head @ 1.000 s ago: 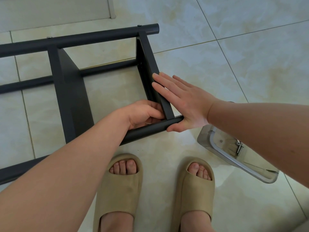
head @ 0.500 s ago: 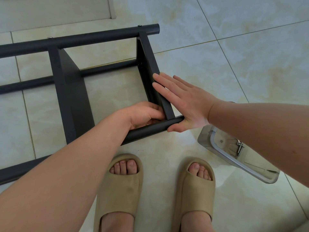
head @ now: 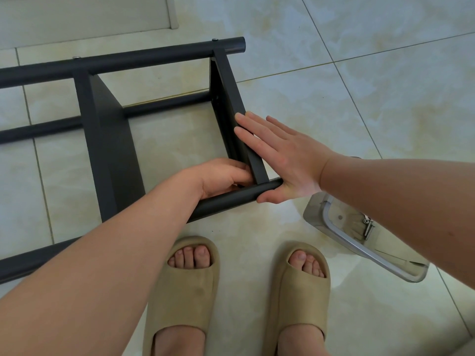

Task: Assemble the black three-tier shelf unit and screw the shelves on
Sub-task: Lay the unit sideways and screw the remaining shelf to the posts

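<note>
While the black shelf unit (head: 38, 129) lies on its side on the tile floor (head: 359, 86), a person's right hand (head: 288, 160) presses flat against the outer face of the end shelf (head: 231, 93). Its fingers (head: 254, 129) are straight and close together, and its thumb sits at the tip of the near tube (head: 231, 199). The left hand (head: 221, 176) is tucked into the inside corner where that shelf meets the tube, fingers curled; whether they pinch anything cannot be told. The unit's long axis runs left to right, its right end by the hands. Both the end shelf and a second shelf (head: 110, 150) stand on edge across the tubes. Bare tile opens to the right. A clear container (head: 334, 227) with screws (head: 367, 227) sits just under the right wrist, and tan slippers (head: 185, 291) stand near the tube.
</note>
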The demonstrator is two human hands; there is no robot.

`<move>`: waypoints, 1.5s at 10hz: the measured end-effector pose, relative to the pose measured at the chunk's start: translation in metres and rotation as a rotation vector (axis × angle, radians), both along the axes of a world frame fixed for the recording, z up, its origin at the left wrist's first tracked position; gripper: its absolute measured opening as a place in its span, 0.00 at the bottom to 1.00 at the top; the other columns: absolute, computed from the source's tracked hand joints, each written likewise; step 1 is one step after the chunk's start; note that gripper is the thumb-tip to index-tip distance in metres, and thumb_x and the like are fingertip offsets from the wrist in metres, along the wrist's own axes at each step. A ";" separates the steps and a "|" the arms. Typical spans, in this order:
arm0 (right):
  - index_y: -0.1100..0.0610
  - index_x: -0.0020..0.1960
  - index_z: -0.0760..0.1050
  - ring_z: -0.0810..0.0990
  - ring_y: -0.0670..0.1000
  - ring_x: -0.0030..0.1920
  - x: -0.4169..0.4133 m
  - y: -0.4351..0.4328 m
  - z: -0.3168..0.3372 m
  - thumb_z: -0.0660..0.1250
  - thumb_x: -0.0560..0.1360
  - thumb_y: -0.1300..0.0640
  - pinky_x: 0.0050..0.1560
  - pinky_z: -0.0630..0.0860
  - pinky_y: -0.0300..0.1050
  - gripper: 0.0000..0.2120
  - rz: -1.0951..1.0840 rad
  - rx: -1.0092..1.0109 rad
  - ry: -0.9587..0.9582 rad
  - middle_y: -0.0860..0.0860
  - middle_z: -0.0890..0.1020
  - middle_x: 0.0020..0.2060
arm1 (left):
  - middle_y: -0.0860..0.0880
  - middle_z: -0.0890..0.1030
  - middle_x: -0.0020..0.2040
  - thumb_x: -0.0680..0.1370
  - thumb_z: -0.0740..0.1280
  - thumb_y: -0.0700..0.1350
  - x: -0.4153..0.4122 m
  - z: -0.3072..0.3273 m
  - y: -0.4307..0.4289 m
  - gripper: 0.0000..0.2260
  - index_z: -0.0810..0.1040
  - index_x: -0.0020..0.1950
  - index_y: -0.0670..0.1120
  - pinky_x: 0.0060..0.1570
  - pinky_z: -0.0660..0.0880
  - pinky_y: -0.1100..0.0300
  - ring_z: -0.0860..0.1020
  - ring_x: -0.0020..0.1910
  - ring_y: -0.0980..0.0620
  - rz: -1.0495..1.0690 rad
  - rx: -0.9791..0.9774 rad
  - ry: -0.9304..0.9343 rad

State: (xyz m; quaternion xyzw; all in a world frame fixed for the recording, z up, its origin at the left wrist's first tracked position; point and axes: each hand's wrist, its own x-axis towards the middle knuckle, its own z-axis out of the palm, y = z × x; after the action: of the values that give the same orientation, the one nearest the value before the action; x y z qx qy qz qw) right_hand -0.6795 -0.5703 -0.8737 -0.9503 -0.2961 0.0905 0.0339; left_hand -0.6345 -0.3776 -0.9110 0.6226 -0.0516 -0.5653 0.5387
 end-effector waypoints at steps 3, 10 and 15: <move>0.63 0.82 0.47 0.46 0.60 0.82 0.000 0.000 0.001 0.57 0.71 0.25 0.79 0.53 0.63 0.55 0.000 0.002 0.004 0.59 0.47 0.82 | 0.47 0.84 0.35 0.76 0.64 0.28 0.003 0.001 0.001 0.09 0.80 0.46 0.39 0.36 0.78 0.64 0.82 0.33 0.53 0.037 -0.067 0.033; 0.63 0.82 0.46 0.46 0.60 0.82 0.000 0.000 0.002 0.57 0.71 0.25 0.79 0.54 0.63 0.55 0.000 -0.003 0.007 0.59 0.47 0.82 | 0.38 0.81 0.44 0.77 0.62 0.28 0.002 0.002 0.000 0.09 0.78 0.53 0.33 0.49 0.78 0.54 0.81 0.40 0.45 0.064 -0.071 0.083; 0.63 0.82 0.46 0.46 0.60 0.82 0.000 0.000 0.001 0.57 0.71 0.25 0.79 0.53 0.63 0.56 0.002 -0.010 -0.005 0.59 0.47 0.82 | 0.42 0.85 0.39 0.77 0.65 0.31 0.000 0.000 0.002 0.09 0.83 0.44 0.39 0.43 0.81 0.57 0.84 0.36 0.48 0.065 -0.063 0.109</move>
State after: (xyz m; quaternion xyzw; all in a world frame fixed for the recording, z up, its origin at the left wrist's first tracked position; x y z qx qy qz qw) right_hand -0.6799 -0.5700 -0.8728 -0.9504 -0.2966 0.0896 0.0283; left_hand -0.6342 -0.3753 -0.9110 0.5747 -0.0196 -0.5787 0.5783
